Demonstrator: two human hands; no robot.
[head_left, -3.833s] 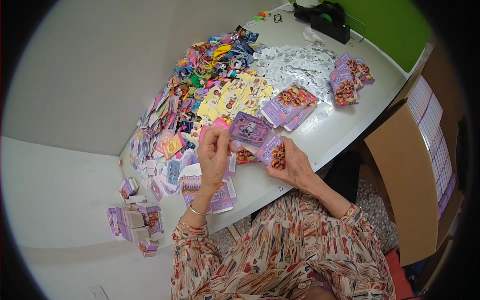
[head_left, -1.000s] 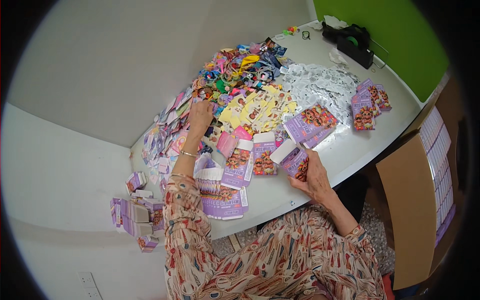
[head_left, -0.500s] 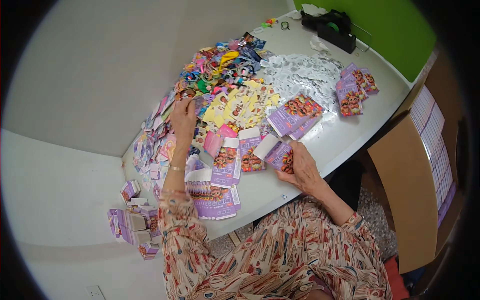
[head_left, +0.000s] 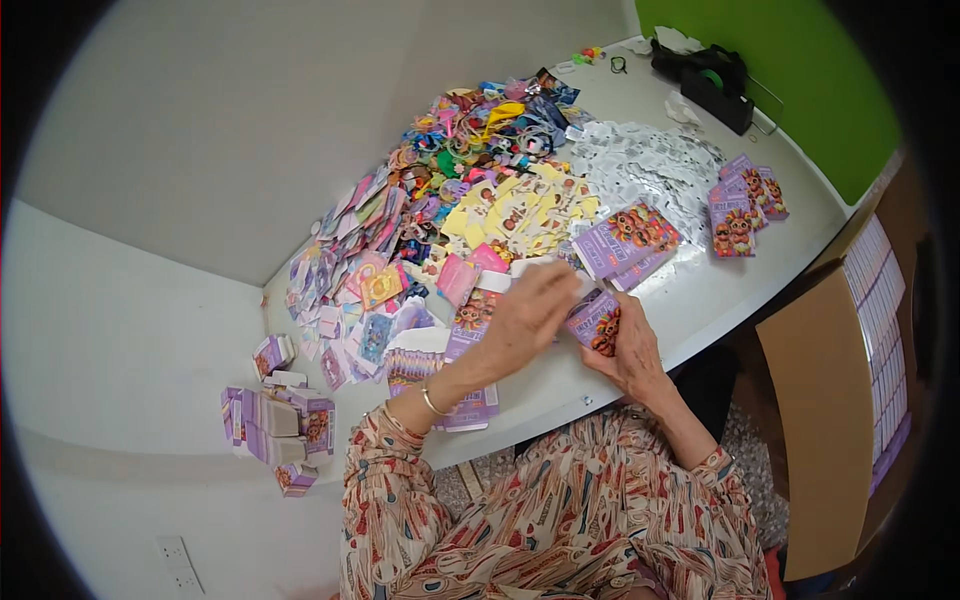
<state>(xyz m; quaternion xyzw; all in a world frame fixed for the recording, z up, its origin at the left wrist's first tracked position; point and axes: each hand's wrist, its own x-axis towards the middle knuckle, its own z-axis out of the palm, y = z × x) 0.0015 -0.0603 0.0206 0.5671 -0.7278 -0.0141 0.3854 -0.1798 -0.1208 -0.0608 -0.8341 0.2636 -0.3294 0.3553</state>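
My right hand (head_left: 637, 355) is closed around a small purple carton (head_left: 598, 325) printed with colourful cartoon figures, near the table's front edge. Over the carton's upper end reaches my left hand (head_left: 530, 315), its fingers drawn together and slightly blurred; whatever they hold is hidden. Under my left forearm lie flattened purple cartons (head_left: 470, 345) and a fanned row of them (head_left: 415, 368). Beyond my hands rest larger purple cartons (head_left: 630, 240), with a heap of yellow printed cards (head_left: 520, 210) and pink packets (head_left: 457, 278) to their left.
Mixed trinkets (head_left: 450, 160), shiny colourful packets (head_left: 355, 220) and silvery-white packets (head_left: 645, 165) are heaped along the table. Purple cartons stand at the right (head_left: 733, 230) and far left (head_left: 270, 425). A black tape dispenser (head_left: 722, 103) sits at the back. An open cardboard box (head_left: 815, 400) stands at right.
My left hand has swung from the trinket heap rightward and nearer, to the top of the small carton. My right hand still grips that carton. The whole view has shifted slightly.
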